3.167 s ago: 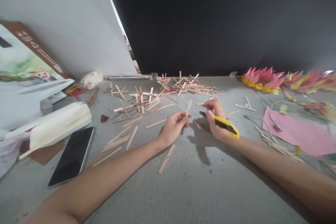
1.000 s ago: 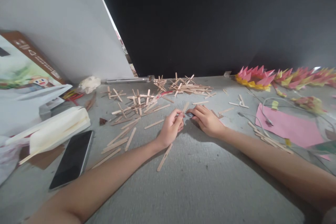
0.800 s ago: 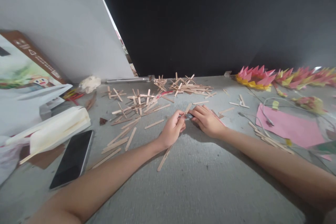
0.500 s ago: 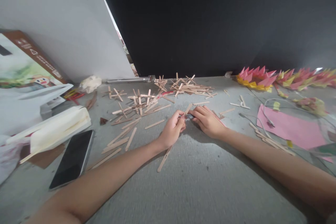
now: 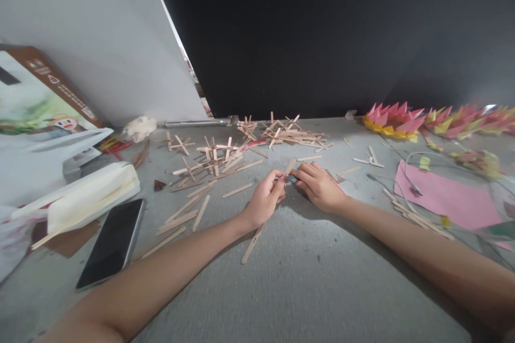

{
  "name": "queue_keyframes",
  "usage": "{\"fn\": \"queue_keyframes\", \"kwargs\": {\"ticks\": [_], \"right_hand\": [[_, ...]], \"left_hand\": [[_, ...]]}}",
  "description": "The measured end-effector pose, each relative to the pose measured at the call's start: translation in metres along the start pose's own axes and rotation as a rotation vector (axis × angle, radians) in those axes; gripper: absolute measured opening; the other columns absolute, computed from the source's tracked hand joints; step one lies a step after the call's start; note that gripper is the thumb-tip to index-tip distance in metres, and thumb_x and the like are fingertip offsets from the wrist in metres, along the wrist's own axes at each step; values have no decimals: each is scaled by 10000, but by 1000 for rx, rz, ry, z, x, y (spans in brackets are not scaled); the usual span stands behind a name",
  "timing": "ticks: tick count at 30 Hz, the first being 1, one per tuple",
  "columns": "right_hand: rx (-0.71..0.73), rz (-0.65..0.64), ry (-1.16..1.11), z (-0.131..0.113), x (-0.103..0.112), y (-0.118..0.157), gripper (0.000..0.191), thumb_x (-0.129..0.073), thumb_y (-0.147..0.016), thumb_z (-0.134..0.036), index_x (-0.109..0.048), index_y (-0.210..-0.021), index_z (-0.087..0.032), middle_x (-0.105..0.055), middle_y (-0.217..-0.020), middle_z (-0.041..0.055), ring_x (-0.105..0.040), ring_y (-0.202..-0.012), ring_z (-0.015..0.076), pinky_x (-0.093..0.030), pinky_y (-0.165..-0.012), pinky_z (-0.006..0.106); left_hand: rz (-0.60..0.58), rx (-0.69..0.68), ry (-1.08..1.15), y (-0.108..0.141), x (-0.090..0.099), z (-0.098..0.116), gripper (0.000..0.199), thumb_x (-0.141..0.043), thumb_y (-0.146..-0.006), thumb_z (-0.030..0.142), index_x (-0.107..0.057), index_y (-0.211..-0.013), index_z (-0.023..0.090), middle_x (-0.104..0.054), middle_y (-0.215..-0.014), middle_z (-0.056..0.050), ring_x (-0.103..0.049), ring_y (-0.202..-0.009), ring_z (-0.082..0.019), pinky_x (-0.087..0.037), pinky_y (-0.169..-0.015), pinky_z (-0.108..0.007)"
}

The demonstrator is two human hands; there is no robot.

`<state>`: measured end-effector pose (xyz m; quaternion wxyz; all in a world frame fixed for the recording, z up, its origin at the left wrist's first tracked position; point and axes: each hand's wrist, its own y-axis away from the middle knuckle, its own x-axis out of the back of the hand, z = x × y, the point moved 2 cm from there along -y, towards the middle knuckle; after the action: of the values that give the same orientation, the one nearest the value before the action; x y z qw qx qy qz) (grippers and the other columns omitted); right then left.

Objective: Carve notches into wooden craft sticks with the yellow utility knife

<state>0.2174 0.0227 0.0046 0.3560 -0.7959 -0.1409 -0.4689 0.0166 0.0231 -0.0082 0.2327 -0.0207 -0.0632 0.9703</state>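
Left hand (image 5: 263,199) pinches wooden stick (image 5: 290,166), fingers closed. Right hand (image 5: 319,187) curls around mostly hidden cutter (image 5: 291,178), grey tip just by stick

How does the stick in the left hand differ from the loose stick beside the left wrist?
The held stick is gripped in the left hand; the loose stick lies on the grey surface. The held stick shows only a short end beyond the hand, while the loose stick shows more of its length. Both are pale, slim and wooden.
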Motion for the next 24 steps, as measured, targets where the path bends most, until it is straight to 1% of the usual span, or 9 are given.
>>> {"fn": "queue_keyframes", "kwargs": {"ticks": [4, 10, 15, 20, 24], "right_hand": [[-5, 3, -6, 1, 0, 0, 419, -316, -1153, -382, -605, -1418, -235, -659, -1081, 110, -551, -916, 270, -415, -862, 420], [0, 5, -25, 1, -1, 0, 410, -322, -1151, -370, -614, -1403, -231, -661, -1093, 113, -563, -936, 270, -416, -874, 419], [-5, 11, -18, -1, 1, 0, 404, -329, -1148, -362, -625, -1388, -228, -661, -1079, 113, -557, -928, 270, -422, -873, 421], [-13, 0, -15, 1, 1, 0, 412, -330, -1143, -348, -629, -1404, -236, -663, -1089, 120, -567, -932, 273, -431, -871, 429], [-15, -7, -21, 2, 1, 0, 411, -334, -1143, -353, -626, -1409, -244, -665, -1090, 118, -570, -940, 276, -433, -880, 434]], "left_hand": [[-9, 0, 15, 0, 0, -1, 397, -499, -1059, 619, -497, -1018, 224, -294, -642, 96, -315, -553, -110, -307, -563, -248], [4, -3, 28, -1, -1, -2, 396, -508, -1056, 618, -499, -1027, 223, -292, -620, 102, -310, -541, -110, -292, -553, -247], [13, -1, 19, 0, -2, 0, 410, -515, -1048, 631, -505, -1020, 222, -308, -615, 101, -317, -540, -110, -305, -558, -246], [13, 3, 16, 0, -3, 3, 416, -520, -1042, 638, -505, -1007, 223, -287, -618, 102, -298, -536, -108, -285, -547, -247], [10, -5, 15, 0, -2, 1, 395, -507, -1058, 614, -502, -1016, 221, -288, -617, 102, -288, -543, -108, -275, -548, -251]]}}
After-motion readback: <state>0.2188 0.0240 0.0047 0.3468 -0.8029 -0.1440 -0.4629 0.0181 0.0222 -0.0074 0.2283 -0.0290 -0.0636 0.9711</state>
